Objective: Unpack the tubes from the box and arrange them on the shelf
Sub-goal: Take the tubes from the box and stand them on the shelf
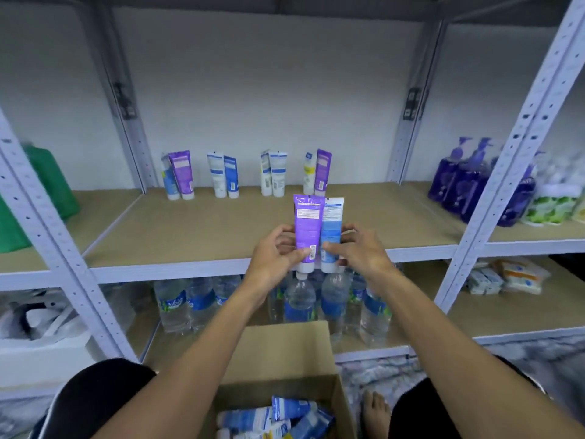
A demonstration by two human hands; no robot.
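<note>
Head view: my left hand pinches the purple tube and my right hand pinches the blue tube, thumbs on the near faces and fingers curled behind. The two tubes are side by side and touching, caps down and crimped ends up, in the air over the front edge of the shelf.

Handling, my read:
- Light plastic squeeze tubes with soft walls, so a hard pinch mid-body will dent them.
- The film looks glossy and probably a bit slippery.
- Best hold is low on the body near the cap shoulder, where it's stiffest.
- The cap is the only flat base. It's narrow, so they'll tip easily and need to go down square.
- Not fragile.

Containers:
- The cardboard box sits open between my knees, flap up. It holds a loose pile of tubes, mostly blue and white. I can't count them.
- At the back of the shelf, four pairs of tubes stand cap-down against the wall, with gaps between pairs.
- The deck in front of them is bare board.
- The tier below holds water bottles.
</note>
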